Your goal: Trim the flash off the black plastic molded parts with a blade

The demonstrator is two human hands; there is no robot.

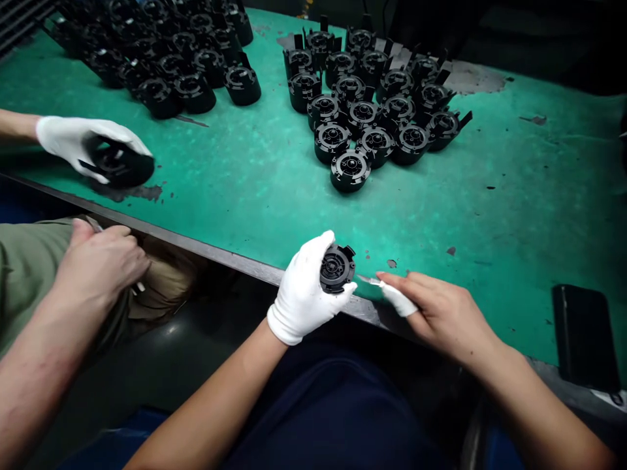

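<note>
My left hand (304,294), in a white glove, is closed round a round black plastic part (337,267) held just over the table's near edge. My bare right hand (441,313), with white tape on the forefinger, pinches a small thin blade (367,280) whose tip points at the part from the right. A cluster of several like black parts (365,117) stands on the green table (255,170) beyond my hands.
A co-worker sits at my left: a white-gloved hand (78,140) grips a black part (122,166) on the table, and a bare hand (98,261) holds a small tool. Another heap of black parts (171,52) lies at the back left. A dark phone (585,336) rests near the right edge.
</note>
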